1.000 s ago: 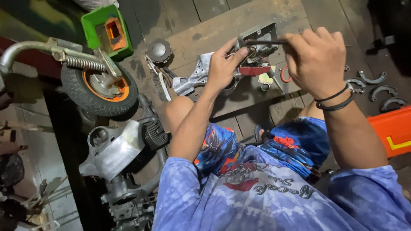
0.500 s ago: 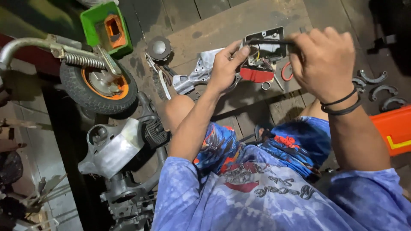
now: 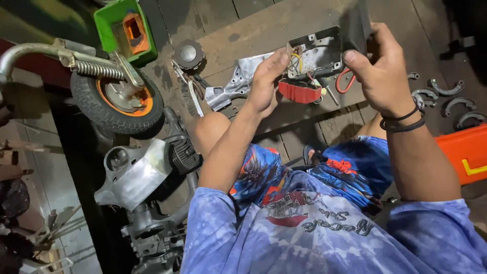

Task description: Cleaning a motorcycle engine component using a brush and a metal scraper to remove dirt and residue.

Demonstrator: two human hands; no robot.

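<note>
Both hands carry the load, each grip closed on one end of the same part. Nearest the camera lie the person's tie-dyed blue shirt (image 3: 324, 238) and patterned blue shorts (image 3: 355, 172), with both forearms reaching away over the knees. The left hand (image 3: 266, 83) pinches the near left corner of a grey metal electrical housing with an open face and coloured wires inside (image 3: 315, 53), thumb on top and fingers curled beneath. The right hand (image 3: 380, 71), with black bands at the wrist, is clamped on the housing's right end, where a dark flat cover (image 3: 357, 25) stands up against the fingers. The housing is held in the air between the hands, above the wooden plank floor (image 3: 264, 25). Its long axis runs left to right, tilted slightly upward toward the right, and its open face looks up at the camera. A red plastic lens-shaped piece (image 3: 300, 92) hangs just below the housing's left part, touching the left hand.

Beyond, on the planks, lies a shiny cast metal bracket (image 3: 236, 83), just left of the left hand. Curved grey brake shoes (image 3: 446, 91) lie to the right, and an orange box (image 3: 464, 152) sits beside the right arm. Farther left stand a small black-tyred wheel with an orange hub (image 3: 116, 99), a silver engine casing (image 3: 134, 175) and a green plastic tray (image 3: 124, 28).
</note>
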